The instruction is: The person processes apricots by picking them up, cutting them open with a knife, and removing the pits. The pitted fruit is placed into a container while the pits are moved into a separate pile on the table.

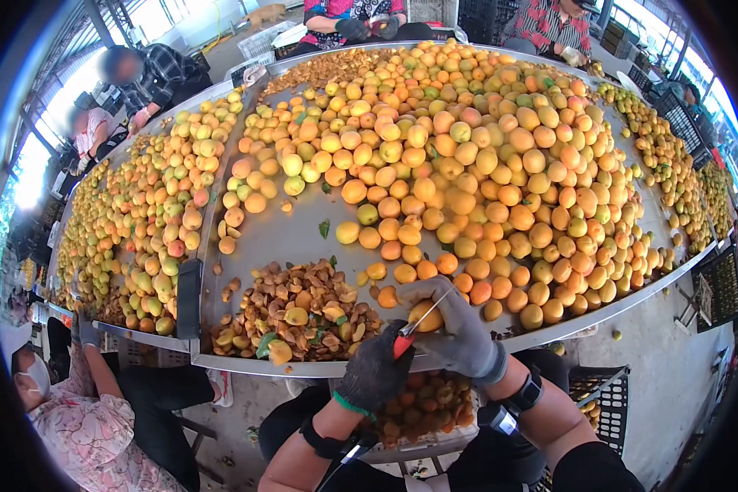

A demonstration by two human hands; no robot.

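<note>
My left hand point(375, 371), in a dark glove with a green cuff, is closed on the red handle of a knife point(403, 344). The knife's thin blade points up and right, across the front of an orange apricot point(425, 316). That apricot sits in the fingers of my right hand point(461, 332), which wears a grey glove. Both hands meet over the near edge of the metal table point(262, 238). Left of them lies a heap of apricot pits and scraps point(299, 307). Below, between my knees, a container holds many halved apricots point(422, 406).
A large pile of whole apricots point(500, 172) covers much of the table, and a raised divider point(221, 176) separates off another pile point(148, 221). A person point(82, 402) sits close on my left; others work along the far side. A black crate point(599, 402) stands low on my right.
</note>
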